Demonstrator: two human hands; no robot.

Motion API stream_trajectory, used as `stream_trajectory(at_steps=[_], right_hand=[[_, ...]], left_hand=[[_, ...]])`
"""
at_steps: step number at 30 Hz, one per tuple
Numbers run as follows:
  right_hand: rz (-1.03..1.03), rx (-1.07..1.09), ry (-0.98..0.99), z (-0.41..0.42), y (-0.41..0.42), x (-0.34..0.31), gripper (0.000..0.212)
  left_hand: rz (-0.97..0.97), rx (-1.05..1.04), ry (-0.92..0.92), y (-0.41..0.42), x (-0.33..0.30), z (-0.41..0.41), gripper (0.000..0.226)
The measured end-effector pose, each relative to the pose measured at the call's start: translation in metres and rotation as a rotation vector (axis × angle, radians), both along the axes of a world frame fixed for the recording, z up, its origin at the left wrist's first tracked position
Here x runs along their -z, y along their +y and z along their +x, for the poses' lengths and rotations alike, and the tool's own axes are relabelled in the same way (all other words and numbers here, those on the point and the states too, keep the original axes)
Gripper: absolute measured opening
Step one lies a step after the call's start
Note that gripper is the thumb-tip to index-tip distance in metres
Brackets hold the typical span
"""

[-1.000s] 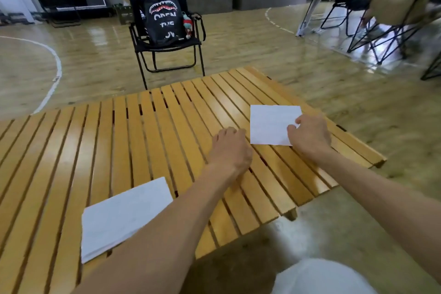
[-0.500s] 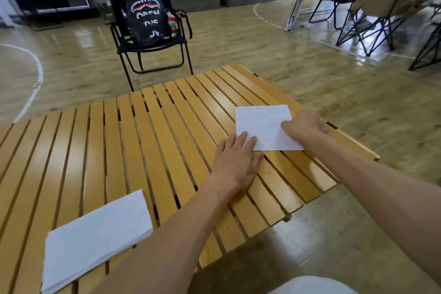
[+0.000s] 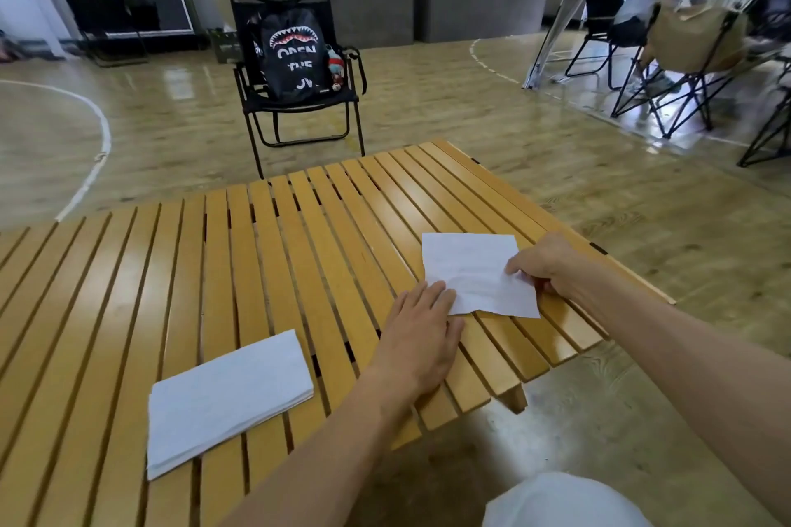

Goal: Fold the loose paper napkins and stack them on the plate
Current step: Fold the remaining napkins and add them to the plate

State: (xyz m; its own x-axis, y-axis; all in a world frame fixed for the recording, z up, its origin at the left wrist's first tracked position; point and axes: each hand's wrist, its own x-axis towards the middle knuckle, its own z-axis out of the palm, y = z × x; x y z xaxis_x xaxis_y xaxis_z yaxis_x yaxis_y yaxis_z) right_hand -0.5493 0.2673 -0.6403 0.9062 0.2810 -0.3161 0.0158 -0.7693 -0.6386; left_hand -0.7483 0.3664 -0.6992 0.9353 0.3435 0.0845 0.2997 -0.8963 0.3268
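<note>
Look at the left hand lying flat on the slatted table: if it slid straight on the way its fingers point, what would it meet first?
The left hand would meet the loose napkin at once: its fingertips already sit at the napkin's near left corner, which the right hand pinches from the other side.

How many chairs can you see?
3 at least: a black chair with a bag behind the table, and two folding chairs far right; more may be cut off.

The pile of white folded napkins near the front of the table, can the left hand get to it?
Probably yes. The left hand lies flat on the wooden slatted table, and only bare slats separate it from the pile of white folded napkins.
</note>
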Motion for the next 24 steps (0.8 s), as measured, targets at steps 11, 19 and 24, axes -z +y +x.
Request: stream_trajectory(at_steps=[11, 19, 24], right_hand=[[-0.105, -0.183, -0.11, -0.049, -0.016, -0.001, 0.04], [-0.388, -0.309, -0.303, -0.094, -0.043, -0.005, 0.049], [-0.318, -0.375, -0.224, -0.094, -0.048, 0.002, 0.038]], left_hand=[[-0.254, -0.214, -0.256, -0.014, -0.02, -0.062, 0.029], [-0.318, -0.544, 0.033, 0.003, -0.035, -0.019, 0.036], [-0.35, -0.534, -0.032, 0.004, -0.028, -0.017, 0.032]])
